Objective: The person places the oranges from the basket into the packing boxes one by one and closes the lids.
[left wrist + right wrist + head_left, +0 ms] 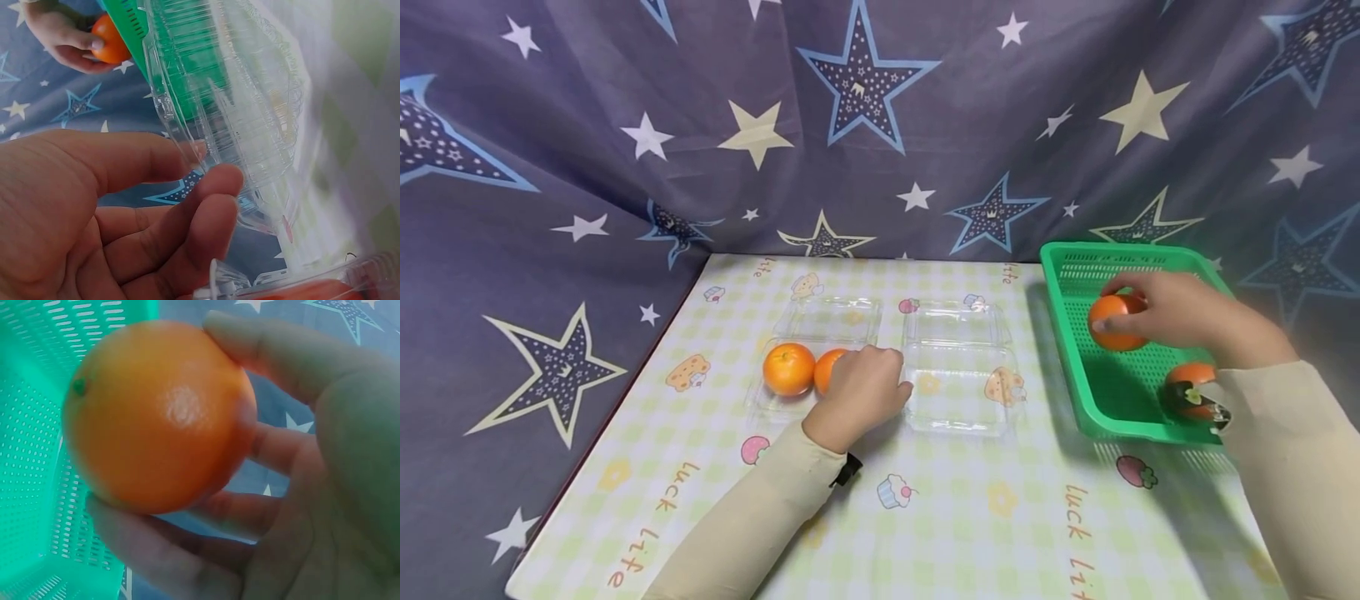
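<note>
My right hand [1180, 312] grips an orange [159, 419] over the green basket [1078, 392], thumb on one side and fingers around the other. Beneath the right wrist another orange [1187, 379] lies in the basket, partly covered by the wrist gear. My left hand [861, 387] is between two open clear plastic containers, its curled thumb and fingers pinching the near rim of the right container [250, 137]. That container [958, 387] holds nothing. In the left container [767, 408] sit two oranges, one orange [788, 369] in full sight and one [829, 367] partly behind the left hand.
A checked tablecloth [940, 533] with printed cakes and strawberries covers the table. Behind it hangs a dark curtain [700, 67] with stars. The lids [831, 318] of the containers lie folded back toward the curtain. The basket stands at the table's right side.
</note>
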Demonstrator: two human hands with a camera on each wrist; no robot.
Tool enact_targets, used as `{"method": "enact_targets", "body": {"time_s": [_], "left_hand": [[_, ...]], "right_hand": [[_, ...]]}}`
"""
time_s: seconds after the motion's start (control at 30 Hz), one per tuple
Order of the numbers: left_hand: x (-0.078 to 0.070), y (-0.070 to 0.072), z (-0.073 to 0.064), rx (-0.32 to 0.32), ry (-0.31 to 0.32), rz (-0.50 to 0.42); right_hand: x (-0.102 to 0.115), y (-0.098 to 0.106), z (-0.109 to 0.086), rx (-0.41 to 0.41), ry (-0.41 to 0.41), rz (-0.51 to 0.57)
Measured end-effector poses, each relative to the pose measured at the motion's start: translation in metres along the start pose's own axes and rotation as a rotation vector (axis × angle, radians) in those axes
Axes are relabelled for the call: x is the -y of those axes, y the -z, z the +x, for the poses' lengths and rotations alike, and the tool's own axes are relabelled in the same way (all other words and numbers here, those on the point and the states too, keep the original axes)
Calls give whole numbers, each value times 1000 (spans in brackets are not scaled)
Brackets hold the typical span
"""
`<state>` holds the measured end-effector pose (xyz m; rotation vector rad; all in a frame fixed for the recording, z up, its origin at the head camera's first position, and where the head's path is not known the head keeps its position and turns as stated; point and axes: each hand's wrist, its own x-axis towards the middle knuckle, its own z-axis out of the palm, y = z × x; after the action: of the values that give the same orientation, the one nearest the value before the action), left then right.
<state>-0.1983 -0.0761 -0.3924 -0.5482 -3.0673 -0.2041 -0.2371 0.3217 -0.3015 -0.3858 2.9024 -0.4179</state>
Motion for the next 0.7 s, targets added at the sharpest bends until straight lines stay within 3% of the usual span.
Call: {"method": "enact_targets", "body": {"time_s": [0.7], "left_hand": [[4, -1, -1, 4, -1, -36]], "right_hand": [[14, -2, -14, -93, -70, 81]]}}
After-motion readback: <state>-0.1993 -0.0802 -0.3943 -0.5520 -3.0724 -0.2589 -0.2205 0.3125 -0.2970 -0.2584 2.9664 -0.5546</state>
